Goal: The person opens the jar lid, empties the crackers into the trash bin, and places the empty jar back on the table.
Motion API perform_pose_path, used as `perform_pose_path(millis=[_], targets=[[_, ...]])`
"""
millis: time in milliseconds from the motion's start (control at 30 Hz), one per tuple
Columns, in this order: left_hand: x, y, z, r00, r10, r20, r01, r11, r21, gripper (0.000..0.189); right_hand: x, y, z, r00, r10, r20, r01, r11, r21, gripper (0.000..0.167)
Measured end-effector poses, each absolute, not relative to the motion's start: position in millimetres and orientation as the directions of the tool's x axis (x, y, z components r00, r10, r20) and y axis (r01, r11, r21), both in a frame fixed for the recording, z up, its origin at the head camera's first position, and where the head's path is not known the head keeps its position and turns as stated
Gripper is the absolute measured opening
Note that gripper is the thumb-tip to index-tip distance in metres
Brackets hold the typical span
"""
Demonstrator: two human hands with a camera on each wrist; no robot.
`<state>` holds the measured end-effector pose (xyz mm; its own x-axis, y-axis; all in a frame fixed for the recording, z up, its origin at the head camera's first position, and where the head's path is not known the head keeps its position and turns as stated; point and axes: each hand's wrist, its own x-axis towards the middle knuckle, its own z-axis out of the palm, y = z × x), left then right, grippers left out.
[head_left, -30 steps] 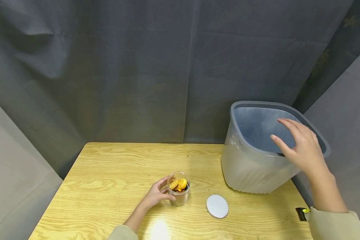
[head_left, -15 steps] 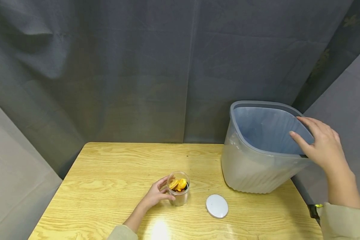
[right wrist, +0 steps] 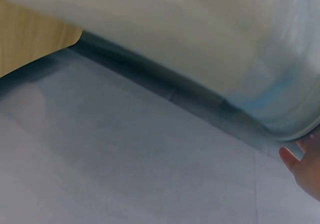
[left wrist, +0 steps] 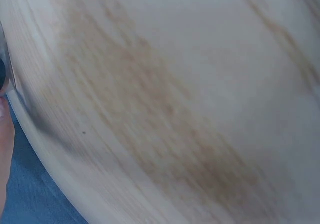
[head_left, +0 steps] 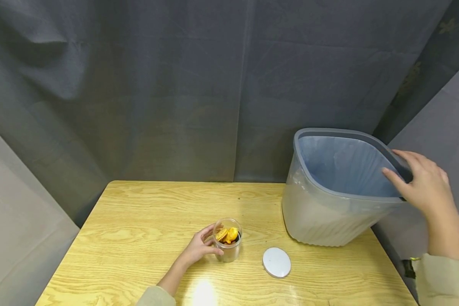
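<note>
My left hand holds a clear plastic jar that stands on the table, thumb on the near side and fingers behind it. Yellow-orange pieces, one ridged and one rounded, lie inside above something dark. At the right, my right hand is at the right rim of a grey bin, thumb and fingers spread apart. In the right wrist view its fingertips show close to the bin's rim; whether they touch it I cannot tell. The left wrist view shows mostly blurred table top.
A white round lid lies on the wooden table, right of the jar. Dark cloth hangs behind the table. The bin stands at the table's back right corner, beside a grey side panel.
My right hand has moved right, from above the bin's opening to its right rim. The left hand and the jar have stayed in place.
</note>
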<state>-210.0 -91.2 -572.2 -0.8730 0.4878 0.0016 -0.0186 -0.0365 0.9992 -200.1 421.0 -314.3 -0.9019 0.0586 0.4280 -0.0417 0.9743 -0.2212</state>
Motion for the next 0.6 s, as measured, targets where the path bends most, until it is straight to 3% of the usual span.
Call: perform_pose_path(millis=[600], targets=[[-204.9, -90.9, -555.3, -0.871, 0.491, -0.009, -0.026, -0.029, 0.999, 0.086, -199.3, 453.2, -320.7, -0.931, 0.137, 0.339, 0.061, 0.973, -0.225, 0.072]])
